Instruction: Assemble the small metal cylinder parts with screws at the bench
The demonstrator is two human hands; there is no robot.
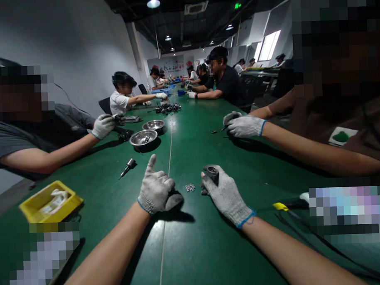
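Note:
Both my hands wear grey knit gloves and rest on a long green table [193, 250]. My left hand [156, 188] is curled, index finger pointing up and forward, the other fingers folded in; I cannot make out anything in it. My right hand [224, 192] grips a small round grey metal part [211, 171] at its fingertips. Between the two hands lies a little cluster of small metal washers [190, 187] on the table.
A small black and silver tool [128, 167] lies ahead left. Two metal bowls [143, 138] stand further back. A yellow tray [50, 201] sits at left. A yellow-tipped cable [281, 206] lies right. Gloved co-workers' hands [246, 125] work on both sides.

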